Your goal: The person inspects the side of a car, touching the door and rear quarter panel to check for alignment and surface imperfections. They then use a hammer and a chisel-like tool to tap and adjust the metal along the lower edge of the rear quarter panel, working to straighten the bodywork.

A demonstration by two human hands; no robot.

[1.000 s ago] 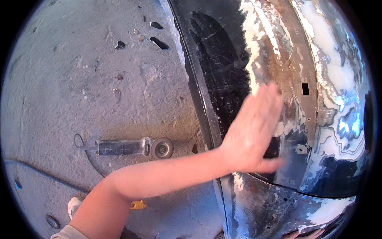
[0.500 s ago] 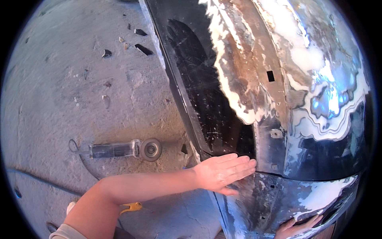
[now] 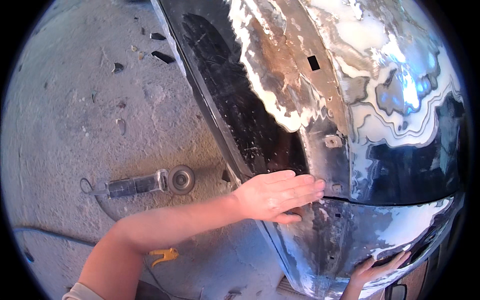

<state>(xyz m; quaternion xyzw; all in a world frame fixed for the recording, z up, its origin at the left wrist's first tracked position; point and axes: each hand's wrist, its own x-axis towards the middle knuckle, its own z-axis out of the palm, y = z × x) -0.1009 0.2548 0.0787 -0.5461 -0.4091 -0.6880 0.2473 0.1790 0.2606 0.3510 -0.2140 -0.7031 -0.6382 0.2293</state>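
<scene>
A car body panel (image 3: 272, 145), black with sanded patches of white filler, brown and bare metal, fills the right side. A lower panel (image 3: 320, 230) with similar patches meets it along a dark seam. My left hand (image 3: 280, 196) lies flat across the panels near the left end of that seam, fingers stretched and close together. It holds nothing. Lower right, my right hand (image 3: 377, 270) rests on the lower panel beside a white filler patch (image 3: 412, 225), its fingers outstretched. The lower edge of the picture cuts off its forearm.
A power tool (image 3: 135, 186) with a round disc end lies on the rough concrete floor (image 3: 65, 130), its cord trailing. Nearby are a yellow trigger-handled air gun (image 3: 164, 256) and a blue hose (image 3: 55, 234). Black broken pieces (image 3: 162, 57) lie farther off.
The whole view has shifted, so the panels and floor things sit higher and farther left. My left hand has slid a little rightward along the seam; my right hand shows more fully.
</scene>
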